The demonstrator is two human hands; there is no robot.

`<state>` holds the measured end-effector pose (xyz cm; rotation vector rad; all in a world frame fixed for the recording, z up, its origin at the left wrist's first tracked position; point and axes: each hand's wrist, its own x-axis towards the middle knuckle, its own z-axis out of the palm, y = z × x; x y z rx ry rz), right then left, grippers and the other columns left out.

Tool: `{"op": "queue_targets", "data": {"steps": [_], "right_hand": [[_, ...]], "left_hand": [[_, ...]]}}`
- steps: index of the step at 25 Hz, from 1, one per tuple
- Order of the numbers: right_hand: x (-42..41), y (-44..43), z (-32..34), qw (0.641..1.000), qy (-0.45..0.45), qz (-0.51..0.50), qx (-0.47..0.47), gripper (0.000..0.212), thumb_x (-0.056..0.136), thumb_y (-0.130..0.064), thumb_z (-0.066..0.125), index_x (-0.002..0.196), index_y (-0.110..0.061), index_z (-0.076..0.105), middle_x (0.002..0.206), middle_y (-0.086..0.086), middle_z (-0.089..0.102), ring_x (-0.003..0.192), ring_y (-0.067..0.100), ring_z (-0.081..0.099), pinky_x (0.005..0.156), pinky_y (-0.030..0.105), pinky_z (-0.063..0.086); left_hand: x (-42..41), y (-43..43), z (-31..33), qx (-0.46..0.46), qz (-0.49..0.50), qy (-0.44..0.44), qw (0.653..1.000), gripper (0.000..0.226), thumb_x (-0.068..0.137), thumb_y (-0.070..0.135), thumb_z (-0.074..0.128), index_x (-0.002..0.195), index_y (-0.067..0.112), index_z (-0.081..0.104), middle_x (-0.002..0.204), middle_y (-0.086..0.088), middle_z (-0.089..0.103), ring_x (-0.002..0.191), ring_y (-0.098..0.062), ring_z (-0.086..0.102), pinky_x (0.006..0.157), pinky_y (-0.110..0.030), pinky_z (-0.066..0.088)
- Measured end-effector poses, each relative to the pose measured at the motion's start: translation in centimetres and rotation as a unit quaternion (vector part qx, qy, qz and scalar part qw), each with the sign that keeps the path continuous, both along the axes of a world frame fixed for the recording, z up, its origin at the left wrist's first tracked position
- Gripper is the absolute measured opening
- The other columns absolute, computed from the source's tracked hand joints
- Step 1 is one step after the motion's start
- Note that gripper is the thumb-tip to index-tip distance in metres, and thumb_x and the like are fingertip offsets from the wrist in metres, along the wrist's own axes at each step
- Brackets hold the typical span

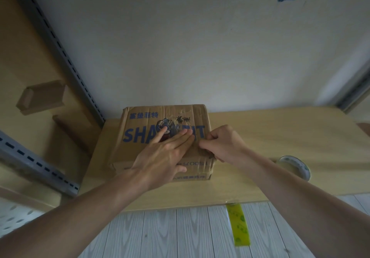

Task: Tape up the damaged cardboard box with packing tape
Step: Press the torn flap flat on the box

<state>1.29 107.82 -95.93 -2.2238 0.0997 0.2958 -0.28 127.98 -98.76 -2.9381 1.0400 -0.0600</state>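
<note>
A brown cardboard box (pixel 140 121) with blue print lies flat on the wooden table (pixel 280 135), close to the wall. My left hand (pixel 162 157) rests flat on its top, fingers straight and pressing down near the middle. My right hand (pixel 222 143) is at the box's right edge with its fingers curled, pinching something there that looks like tape or the flap edge; which one I cannot tell. A roll of clear packing tape (pixel 294 167) stands on the table to the right of the box.
A yellow-green strip of tape (pixel 238 225) hangs from the table's front edge. Grey slotted shelf rails (pixel 66 57) and cardboard pieces (pixel 42 97) stand on the left. A pale wall is behind, and light wood flooring (pixel 180 235) lies below.
</note>
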Motion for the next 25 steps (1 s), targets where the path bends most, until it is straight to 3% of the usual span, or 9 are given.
{"op": "queue_targets", "data": {"steps": [4,6,8,10,12,14,18,22,25], "right_hand": [[-0.1,0.1,-0.1,1.000,-0.009,-0.006,-0.001,0.040,0.078,-0.027,0.071,0.046,-0.019,0.048,0.036,-0.007,0.045,0.039,0.009,0.041,0.047,0.024,0.037],[-0.1,-0.1,-0.2,1.000,-0.012,-0.007,0.006,0.042,0.079,-0.027,0.071,0.046,-0.020,0.047,0.036,-0.008,0.044,0.039,0.008,0.041,0.046,0.022,0.036],[-0.2,-0.2,-0.2,1.000,-0.008,0.000,0.012,0.041,0.081,-0.025,0.070,0.048,-0.019,0.048,0.037,-0.009,0.044,0.038,0.008,0.040,0.044,0.021,0.034],[-0.3,-0.3,-0.3,1.000,-0.009,0.003,0.018,0.040,0.082,-0.024,0.070,0.049,-0.019,0.048,0.038,-0.009,0.043,0.039,0.008,0.039,0.045,0.021,0.033],[-0.4,-0.4,-0.5,1.000,-0.016,0.002,0.023,0.041,0.082,-0.024,0.070,0.049,-0.019,0.046,0.041,-0.008,0.042,0.041,0.010,0.038,0.047,0.023,0.033],[-0.4,-0.3,-0.7,0.999,-0.019,0.002,0.027,0.039,0.082,-0.024,0.070,0.051,-0.018,0.046,0.043,-0.006,0.042,0.043,0.012,0.038,0.047,0.024,0.033],[-0.2,-0.2,-0.8,0.999,-0.028,0.001,0.026,0.038,0.082,-0.024,0.071,0.052,-0.016,0.047,0.047,-0.003,0.044,0.044,0.012,0.038,0.044,0.022,0.032],[-0.2,-0.1,-0.9,0.999,-0.036,0.000,0.017,0.041,0.081,-0.024,0.071,0.050,-0.016,0.045,0.048,-0.002,0.043,0.045,0.012,0.037,0.043,0.021,0.031],[-0.1,-0.1,-1.0,0.999,-0.036,-0.003,0.019,0.045,0.080,-0.023,0.071,0.047,-0.018,0.042,0.047,-0.003,0.041,0.046,0.012,0.036,0.044,0.022,0.031]], "left_hand": [[0.1,0.5,-0.2,-0.064,-0.039,-0.008,0.997,0.084,0.091,0.046,0.069,0.157,0.016,0.028,0.162,0.005,0.025,0.148,-0.001,0.012,0.123,-0.033,0.004],[0.6,1.0,0.4,-0.099,-0.024,0.046,0.994,0.087,0.093,0.056,0.063,0.160,0.021,0.020,0.166,0.011,0.011,0.151,0.002,0.004,0.126,-0.034,-0.001],[1.1,2.6,0.7,-0.084,0.027,0.057,0.994,0.109,0.085,0.082,0.049,0.162,0.022,0.002,0.168,0.012,-0.014,0.153,-0.002,-0.010,0.126,-0.040,-0.005],[1.2,4.4,0.4,-0.099,0.087,0.051,0.990,0.128,0.070,0.098,0.043,0.163,0.018,0.006,0.170,0.007,-0.008,0.156,-0.010,-0.002,0.125,-0.041,0.006],[0.7,5.4,-0.2,-0.130,0.104,0.034,0.985,0.121,0.069,0.099,0.042,0.159,0.019,0.028,0.168,0.007,0.018,0.153,-0.014,0.022,0.123,-0.044,0.024],[0.4,5.5,-0.5,-0.128,0.089,0.008,0.988,0.110,0.077,0.095,0.037,0.156,0.018,0.038,0.164,0.006,0.028,0.151,-0.014,0.027,0.121,-0.044,0.029],[0.8,5.3,-0.4,-0.095,0.063,0.002,0.994,0.102,0.084,0.091,0.027,0.157,0.020,0.036,0.167,0.005,0.023,0.154,-0.010,0.017,0.124,-0.045,0.023],[0.8,5.3,-0.4,-0.094,0.060,0.003,0.994,0.094,0.085,0.089,0.034,0.156,0.027,0.037,0.165,0.005,0.025,0.152,-0.014,0.023,0.123,-0.048,0.026],[1.0,5.4,-0.5,-0.076,0.056,0.025,0.995,0.096,0.085,0.090,0.031,0.160,0.030,0.027,0.169,0.009,0.012,0.156,-0.008,0.007,0.126,-0.047,0.016]]}}
